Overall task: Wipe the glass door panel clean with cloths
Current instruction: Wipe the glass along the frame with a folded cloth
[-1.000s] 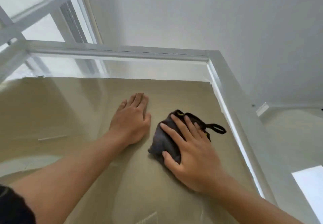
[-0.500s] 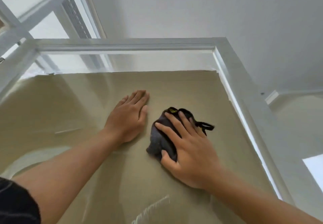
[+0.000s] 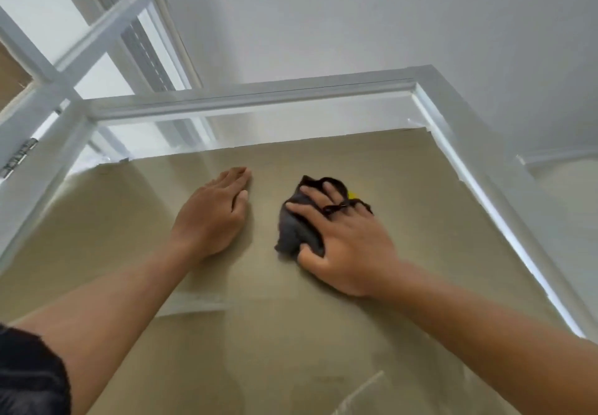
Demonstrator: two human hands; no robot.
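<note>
The glass door panel (image 3: pixel 291 333) fills the lower view, backed by tan paper and set in a white frame (image 3: pixel 259 94). My left hand (image 3: pixel 213 217) lies flat against the glass with straight fingers, left of centre. My right hand (image 3: pixel 346 246) presses a crumpled dark grey cloth (image 3: pixel 296 230) onto the glass, fingers spread over it and the thumb below it. A thin black loop of the cloth lies across my fingers, and a small yellow tag shows at its upper right. The two hands are a little apart.
The frame's right upright (image 3: pixel 485 194) runs down the right side, with a white wall (image 3: pixel 356 20) beyond it. At upper left are a white window frame (image 3: pixel 97 36) and a metal hinge (image 3: pixel 19 155). A strip of bare glass shows above the paper.
My right hand has slid the cloth slightly up the glass. The view has tilted, so the frame's top rail now sits lower and slanted. My left hand stays flat in place.
</note>
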